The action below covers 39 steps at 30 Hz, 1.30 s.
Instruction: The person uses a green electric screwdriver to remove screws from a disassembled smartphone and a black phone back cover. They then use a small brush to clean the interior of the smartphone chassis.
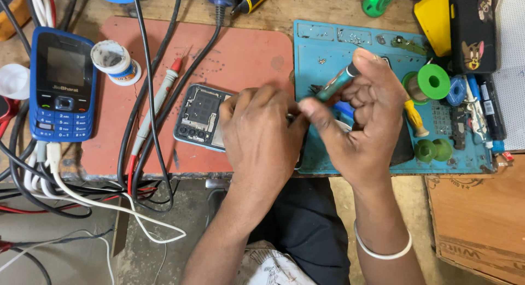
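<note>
An opened smartphone [198, 115] with its back off and its circuit parts exposed lies on a pink mat [240, 55]. My left hand [262, 134] rests on the phone's right part and hides it. My right hand [363, 118] grips a teal screwdriver [334, 84], which slants down-left toward the phone. The tip is hidden between my two hands. A white bangle sits on my right wrist.
A blue keypad phone [63, 83] lies at left beside a small white jar [116, 61]. Multimeter probes and black cables [153, 121] cross the pink mat. A blue repair mat [328, 44] at right holds green spools [432, 81], screws and small tools.
</note>
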Tool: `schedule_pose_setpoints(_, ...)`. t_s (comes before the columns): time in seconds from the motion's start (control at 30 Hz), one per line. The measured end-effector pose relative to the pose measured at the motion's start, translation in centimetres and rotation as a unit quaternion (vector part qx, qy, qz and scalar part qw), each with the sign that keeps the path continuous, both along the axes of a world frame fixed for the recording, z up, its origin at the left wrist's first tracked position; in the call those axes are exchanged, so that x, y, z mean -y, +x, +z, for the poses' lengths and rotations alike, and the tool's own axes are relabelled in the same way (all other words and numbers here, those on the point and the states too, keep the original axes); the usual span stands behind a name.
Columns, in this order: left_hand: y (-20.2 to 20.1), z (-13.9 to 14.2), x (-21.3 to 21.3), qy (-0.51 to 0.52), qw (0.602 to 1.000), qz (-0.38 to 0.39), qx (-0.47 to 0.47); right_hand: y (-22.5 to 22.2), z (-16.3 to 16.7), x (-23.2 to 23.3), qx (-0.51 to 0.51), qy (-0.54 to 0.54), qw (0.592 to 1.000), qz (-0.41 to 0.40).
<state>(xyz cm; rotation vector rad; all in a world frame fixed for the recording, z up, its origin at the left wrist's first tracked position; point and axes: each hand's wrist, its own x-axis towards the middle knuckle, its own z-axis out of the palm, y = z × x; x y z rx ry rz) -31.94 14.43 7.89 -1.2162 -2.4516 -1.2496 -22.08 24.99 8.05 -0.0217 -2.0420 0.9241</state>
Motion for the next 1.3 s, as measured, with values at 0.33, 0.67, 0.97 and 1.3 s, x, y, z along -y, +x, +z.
schedule_pose_setpoints(0.33,-0.4,0.1,1.0,0.050,0.998,-0.038,-0.004,0.3,-1.4,-1.7,0.000,-0.023,1.000,0.020)
schedule_pose_setpoints(0.67,-0.4,-0.4,1.6,0.068,0.993,-0.056,-0.075,-0.1,0.3,-0.6,0.016,-0.067,0.997,0.040)
schedule_pose_setpoints(0.97,-0.1,-0.7,1.1,0.078,0.995,-0.009,-0.063,0.1,0.1,-0.2,0.034,-0.110,0.993,-0.038)
schedule_pose_setpoints(1.3,0.1,-1.0,0.0,-0.002,1.000,0.019,-0.001,0.1,-0.4,-0.5,0.026,0.016,0.999,-0.028)
